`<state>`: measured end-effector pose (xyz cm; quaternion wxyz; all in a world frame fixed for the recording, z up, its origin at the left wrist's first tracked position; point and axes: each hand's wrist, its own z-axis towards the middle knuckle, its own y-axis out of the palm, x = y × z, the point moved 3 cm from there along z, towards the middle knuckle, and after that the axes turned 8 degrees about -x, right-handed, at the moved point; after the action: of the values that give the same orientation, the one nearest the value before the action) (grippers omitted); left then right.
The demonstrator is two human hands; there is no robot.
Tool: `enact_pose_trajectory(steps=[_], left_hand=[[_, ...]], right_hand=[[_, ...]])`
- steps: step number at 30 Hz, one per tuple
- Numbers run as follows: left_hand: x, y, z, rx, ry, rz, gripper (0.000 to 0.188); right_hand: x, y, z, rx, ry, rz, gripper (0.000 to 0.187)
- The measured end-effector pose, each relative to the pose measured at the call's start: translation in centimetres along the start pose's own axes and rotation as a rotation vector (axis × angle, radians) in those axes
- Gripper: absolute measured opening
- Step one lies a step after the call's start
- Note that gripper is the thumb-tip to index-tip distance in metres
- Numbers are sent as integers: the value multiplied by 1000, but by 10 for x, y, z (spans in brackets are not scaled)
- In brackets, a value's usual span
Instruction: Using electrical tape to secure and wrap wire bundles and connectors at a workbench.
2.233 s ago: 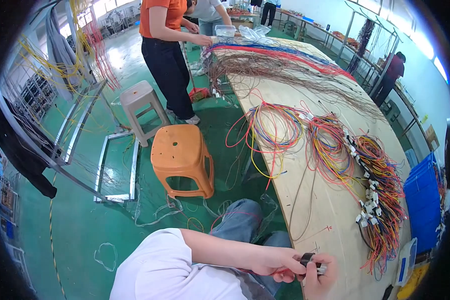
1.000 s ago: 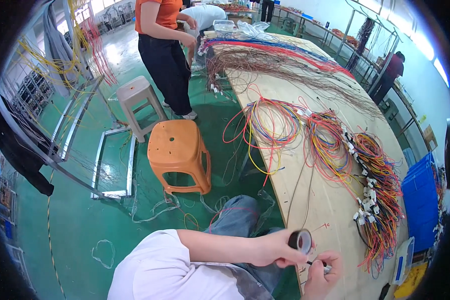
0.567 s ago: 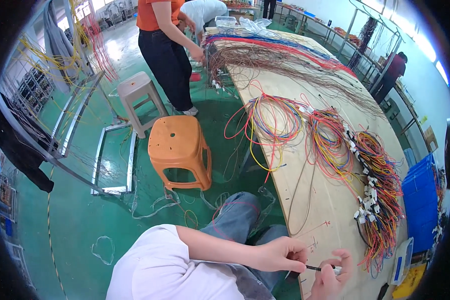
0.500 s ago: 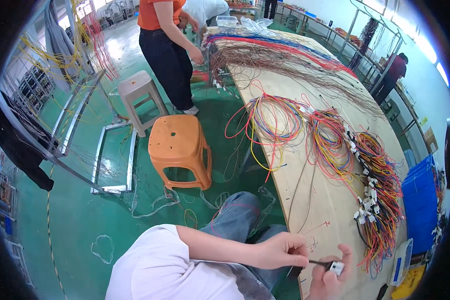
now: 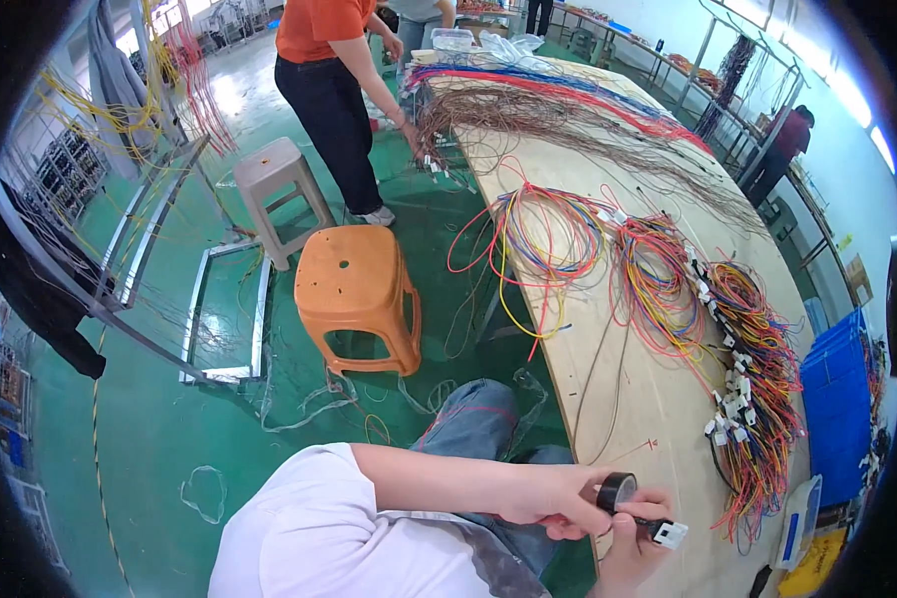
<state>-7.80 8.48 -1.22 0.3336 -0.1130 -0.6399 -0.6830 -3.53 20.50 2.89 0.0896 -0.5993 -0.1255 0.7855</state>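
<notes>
Above the table's near left edge, my left hand [image 5: 573,501] is closed on a roll of black tape [image 5: 618,488]. Just below and to its right, my right hand [image 5: 630,551] grips a white connector [image 5: 670,535] with a black-wrapped end. The roll sits close against the connector's wrapped part, and the fingers of both hands nearly meet. Any wires running from the connector are hidden by the hands.
On the wooden table [image 5: 608,399] lie coiled coloured wires [image 5: 553,239] and a thick bundle with white connectors [image 5: 738,399]. Brown wires [image 5: 528,115] spread farther off. An orange stool [image 5: 354,289] and a grey stool [image 5: 274,174] stand left; a co-worker in orange [image 5: 314,35] is beyond.
My left hand has turned and brought the tape roll up beside the connector; before, a dark strip stretched between the hands. The co-worker in orange has reached lower toward the brown wires.
</notes>
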Motion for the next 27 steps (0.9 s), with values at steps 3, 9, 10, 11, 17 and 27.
enact_pose_trajectory(steps=[3, 9, 10, 11, 17, 27], left_hand=[[0, -8, 2, 252, 53, -108, 21], [24, 17, -8, 122, 636, 477, 24], [23, 9, -5, -71, 689, 670, 24], [11, 1, -4, 56, 551, 680, 24], [-1, -5, 0, 504, 332, 904, 50], [16, 0, -11, 247, 266, -194, 40]], right_hand=[[9, 1, -5, 45, 119, 174, 5], [-12, -4, 1, 186, -17, 301, 2], [-14, -3, 4, 210, 46, 324, 2], [-12, -6, 5, 166, 79, 248, 2], [-6, -3, 0, 169, 26, -49, 9], [-3, -3, -3, 213, -31, 331, 4]])
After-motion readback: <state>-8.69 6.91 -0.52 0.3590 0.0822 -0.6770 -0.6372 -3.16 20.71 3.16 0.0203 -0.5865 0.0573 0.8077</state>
